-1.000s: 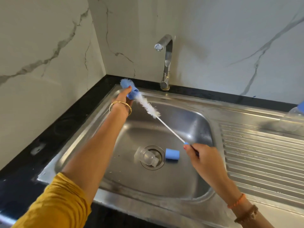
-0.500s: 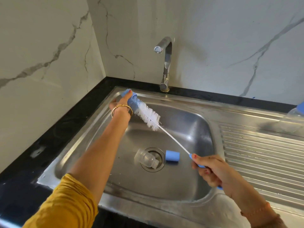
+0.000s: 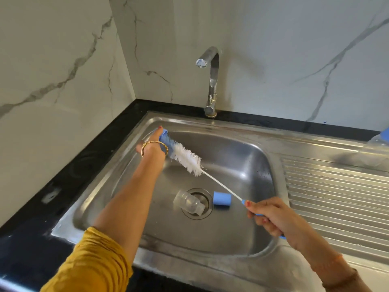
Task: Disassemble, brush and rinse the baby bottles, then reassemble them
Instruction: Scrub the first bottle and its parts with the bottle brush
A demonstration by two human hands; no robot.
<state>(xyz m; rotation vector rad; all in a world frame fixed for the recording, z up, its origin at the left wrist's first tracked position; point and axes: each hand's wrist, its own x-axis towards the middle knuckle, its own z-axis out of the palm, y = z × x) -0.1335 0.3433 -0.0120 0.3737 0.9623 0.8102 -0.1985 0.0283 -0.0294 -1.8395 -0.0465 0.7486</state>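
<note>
The right hand (image 3: 273, 216) has its grip clenched round the blue handle of the bottle brush (image 3: 187, 158), low over the front right of the sink (image 3: 271, 142). From there the thin white stem slants up and left across the basin to the white bristles. The blue tip of the brush sits in the left hand (image 3: 154, 144), whose grip closes on it at the sink's back left corner; a gold bangle (image 3: 154, 147) circles that wrist. Down in the sink, a clear bottle (image 3: 188, 202) lies on its side over the drain (image 3: 197, 204), with a blue cap (image 3: 222, 198) just right of it. The tap (image 3: 210, 81) stands behind the sink. Another bottle (image 3: 381, 140) shows at the sink's far right edge, mostly cut off.
</note>
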